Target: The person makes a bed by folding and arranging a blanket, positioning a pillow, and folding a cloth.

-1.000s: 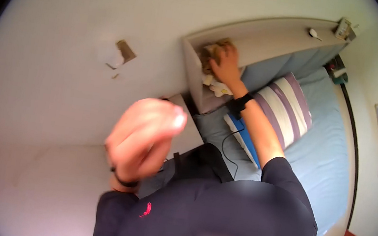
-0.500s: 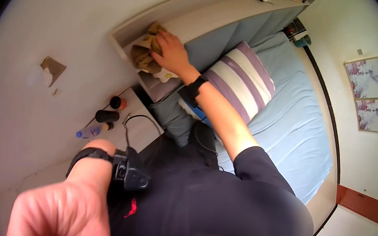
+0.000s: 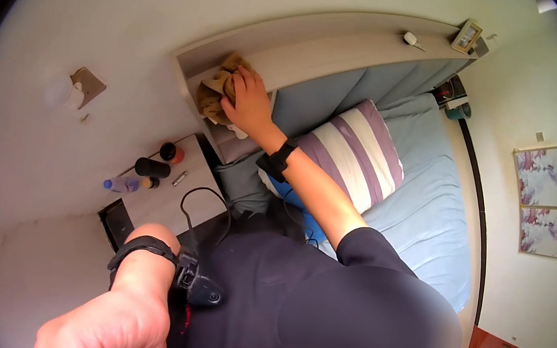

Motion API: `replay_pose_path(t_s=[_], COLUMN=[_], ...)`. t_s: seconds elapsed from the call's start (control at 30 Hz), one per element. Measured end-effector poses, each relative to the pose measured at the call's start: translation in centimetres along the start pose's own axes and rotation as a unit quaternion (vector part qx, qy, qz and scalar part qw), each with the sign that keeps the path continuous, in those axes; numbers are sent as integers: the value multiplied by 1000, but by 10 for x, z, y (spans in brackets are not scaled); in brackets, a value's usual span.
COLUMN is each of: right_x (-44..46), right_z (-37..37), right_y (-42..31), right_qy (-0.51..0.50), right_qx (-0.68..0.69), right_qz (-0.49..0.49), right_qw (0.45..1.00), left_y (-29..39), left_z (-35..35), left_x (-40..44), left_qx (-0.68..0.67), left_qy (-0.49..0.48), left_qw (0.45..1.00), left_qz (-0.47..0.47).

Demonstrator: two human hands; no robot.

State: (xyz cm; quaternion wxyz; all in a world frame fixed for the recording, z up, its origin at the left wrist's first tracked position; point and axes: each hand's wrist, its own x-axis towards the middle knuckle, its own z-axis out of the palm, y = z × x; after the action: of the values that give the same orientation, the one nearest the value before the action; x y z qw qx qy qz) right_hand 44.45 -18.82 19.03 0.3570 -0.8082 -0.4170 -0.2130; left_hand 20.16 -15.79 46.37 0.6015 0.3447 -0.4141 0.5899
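At the corner end of the headboard shelf (image 3: 310, 41), my right hand (image 3: 251, 105) rests on a crumpled brown cloth (image 3: 215, 95), its fingers bent over the fabric. A pale item shows in part beneath the cloth and hand. My right wrist wears a black band (image 3: 277, 160). Close to the camera at the lower left is my left hand (image 3: 106, 331), seen from the wrist and heel of the palm; its fingers lie beyond the frame's edge. A black strap with a dark device (image 3: 201, 290) and a cable sits on that wrist.
Below the shelf is a bed with a blue sheet (image 3: 421, 214) and a striped pillow (image 3: 348, 151). A bedside table (image 3: 161, 208) holds a plastic bottle (image 3: 121, 184), a black cylinder (image 3: 151, 168) and a red-and-black jar (image 3: 171, 153). A picture frame (image 3: 467, 37) stands at the shelf's far end.
The view has shifted, so the shelf and bed sit lower in it. My right hand stays on the cloth, and the pale item with a star is now more covered.
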Motion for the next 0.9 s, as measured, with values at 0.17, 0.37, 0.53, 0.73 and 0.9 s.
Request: replay_pose_path(t_s=[0.17,0.37,0.53,0.73,0.9], right_x=[-1,-3,6,35,39], right_z=[6,9,13,26,39], right_y=[-6,-7,-15,-16,5], right_qy=[13,23,-26,-74,-72], right_qx=[14,1,69,96,46], right_qz=[8,0,-5,-108,-106], right_qw=[1000,1000,997,987,991], left_y=[15,-24,-24,-79,-112], left_z=[-6,-14,-61,-122,-143], left_x=[11,15,-5,-106,-176], left_qx=[-15,-54,80,457,539], left_qy=[-3,-91,-60,-95,-228], left_qw=[999,993,993,786,680], left_qz=[-30,60,-55,-405,-443])
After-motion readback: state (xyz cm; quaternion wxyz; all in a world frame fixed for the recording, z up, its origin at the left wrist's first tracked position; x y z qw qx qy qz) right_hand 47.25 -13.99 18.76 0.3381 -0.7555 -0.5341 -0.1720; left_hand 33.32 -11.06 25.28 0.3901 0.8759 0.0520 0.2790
